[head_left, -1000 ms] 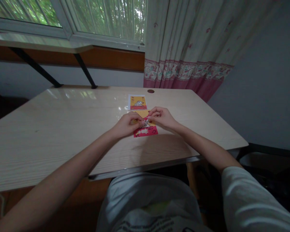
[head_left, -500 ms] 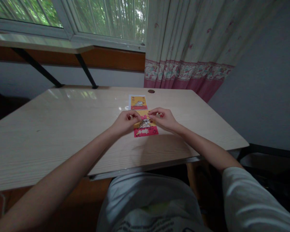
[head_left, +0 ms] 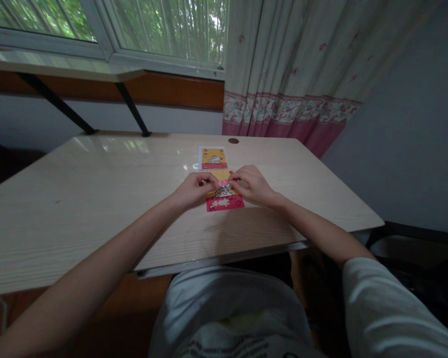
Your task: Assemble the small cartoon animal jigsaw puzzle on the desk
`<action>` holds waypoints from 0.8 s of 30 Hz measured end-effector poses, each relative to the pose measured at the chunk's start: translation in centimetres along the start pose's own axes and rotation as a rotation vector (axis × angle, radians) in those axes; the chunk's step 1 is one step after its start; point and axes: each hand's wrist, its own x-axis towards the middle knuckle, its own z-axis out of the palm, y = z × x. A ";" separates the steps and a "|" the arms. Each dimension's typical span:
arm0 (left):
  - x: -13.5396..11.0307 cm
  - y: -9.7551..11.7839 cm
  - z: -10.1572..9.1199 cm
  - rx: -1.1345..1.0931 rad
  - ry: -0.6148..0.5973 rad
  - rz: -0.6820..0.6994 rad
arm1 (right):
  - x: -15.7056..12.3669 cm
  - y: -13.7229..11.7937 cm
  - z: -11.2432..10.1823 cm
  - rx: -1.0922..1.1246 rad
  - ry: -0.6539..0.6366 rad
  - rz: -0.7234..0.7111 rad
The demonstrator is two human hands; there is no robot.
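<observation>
A yellow and red jigsaw puzzle (head_left: 236,201) with a white cartoon animal lies on the table in front of me. A piece-shaped gap in its lower red part shows a pale surface. Over its upper part, a small pink puzzle piece (head_left: 223,183) sits between my fingertips. My left hand (head_left: 197,189) pinches the piece from the left, thumb and forefinger closed. From the right, my right hand (head_left: 252,184) has its thumb and fingers closed on the same piece. The fingers cover parts of the puzzle's sides.
Just beyond the puzzle lies a picture card (head_left: 213,158) with a similar animal on yellow and red. A dark round disc (head_left: 233,141) is near the back edge of the wooden table (head_left: 97,199). Black shelf supports (head_left: 134,112) rise at the back left; a curtain (head_left: 283,109) hangs behind.
My right hand has shifted slightly left, its fingers nearer to the left hand's. The pink piece now shows lighter and slightly lower between the fingertips. The card has stayed put.
</observation>
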 end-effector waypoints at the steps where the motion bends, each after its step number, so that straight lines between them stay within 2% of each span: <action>1: 0.0 0.0 -0.1 0.002 -0.004 0.003 | 0.0 -0.1 -0.1 -0.010 0.000 -0.007; 5: 0.1 -0.2 -0.9 0.094 -0.016 -0.001 | 0.0 -0.1 -0.4 -0.027 0.009 -0.020; 9: 0.3 -0.7 -2.7 0.340 -0.051 0.059 | -0.2 0.0 -0.6 -0.006 -0.006 0.001; 12: 0.5 -1.3 -3.9 0.584 -0.171 0.162 | -0.3 0.1 -0.3 0.041 -0.099 0.022; 16: 0.4 -1.7 -4.4 0.821 -0.322 0.166 | -0.2 -0.4 0.6 0.090 -0.294 0.047; 20: 0.2 -1.8 -4.2 0.898 -0.350 0.156 | -0.1 -1.1 1.1 0.068 -0.400 0.089; 24: 0.1 -1.8 -4.1 0.931 -0.339 0.165 | -0.1 -1.2 1.1 0.071 -0.406 0.102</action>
